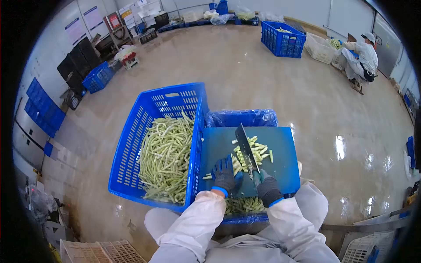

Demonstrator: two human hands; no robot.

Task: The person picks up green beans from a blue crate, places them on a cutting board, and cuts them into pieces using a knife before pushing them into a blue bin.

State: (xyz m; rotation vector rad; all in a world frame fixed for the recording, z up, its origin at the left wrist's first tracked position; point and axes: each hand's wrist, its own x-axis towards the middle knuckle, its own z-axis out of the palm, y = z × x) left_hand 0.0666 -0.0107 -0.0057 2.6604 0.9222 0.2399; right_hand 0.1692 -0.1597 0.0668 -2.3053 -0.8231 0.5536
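My right hand (268, 191), in a dark glove, is closed around the handle of a cleaver (245, 148). Its wide blade stands over the blue-green cutting board (283, 168), with small bits stuck to its side. My left hand (224, 176), also gloved, presses on green beans (237, 165) just left of the blade, its fingers partly hiding them. Short cut bean pieces (263, 151) lie mostly to the right of the blade. Under the board is a plastic-lined blue bin (241, 118), and more cut beans (245, 204) show in it near my lap.
A tall blue crate (125, 158) of long whole beans (166, 153) stands against the board's left side. Farther off are another blue crate (283, 41), a white crate (319, 49) and a seated person (362, 57). The floor (342, 114) looks wet.
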